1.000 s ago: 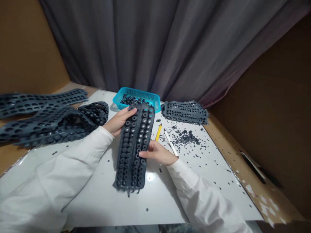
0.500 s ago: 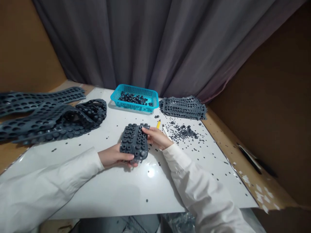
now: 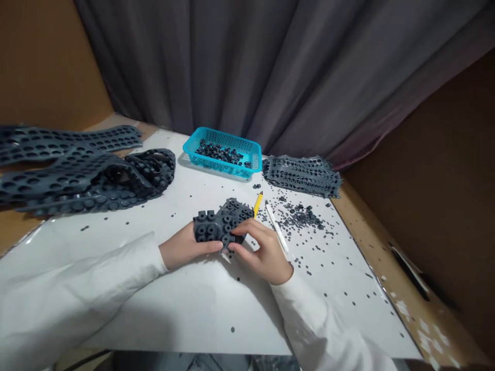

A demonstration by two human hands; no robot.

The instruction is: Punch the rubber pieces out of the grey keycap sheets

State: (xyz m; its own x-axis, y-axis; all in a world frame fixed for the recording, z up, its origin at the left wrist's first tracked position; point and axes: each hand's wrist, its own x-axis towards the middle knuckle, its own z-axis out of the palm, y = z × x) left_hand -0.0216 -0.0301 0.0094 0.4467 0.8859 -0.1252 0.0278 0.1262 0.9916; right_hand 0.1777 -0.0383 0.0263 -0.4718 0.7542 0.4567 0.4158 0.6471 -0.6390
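Above the middle of the white table, my left hand [image 3: 193, 247] grips a dark grey rubber sheet [image 3: 209, 226] covered in round, hollow studs, its thumb along the near edge. The sheet is bent, and its far right part tilts away. My right hand [image 3: 263, 247] is at the sheet's right near corner, thumb and fingertips closed around one stud. Part of the sheet's underside is hidden by the hands. Just beyond the right hand lie a yellow pencil-like tool [image 3: 258, 203] and a white pen-like tool [image 3: 277, 226].
A blue basket [image 3: 222, 170] with small dark pieces stands at the back. Perforated rubber sheets [image 3: 77, 175] are heaped at left, another studded sheet [image 3: 301, 175] lies back right. Dark bits [image 3: 305, 216] are scattered at right. A dark slender tool [image 3: 410, 273] lies near the right edge.
The sheet has gone from fairly flat and facing me to bent and tilted. My right hand has moved from its upper right edge to a stud at the near corner. The view has shifted slightly.
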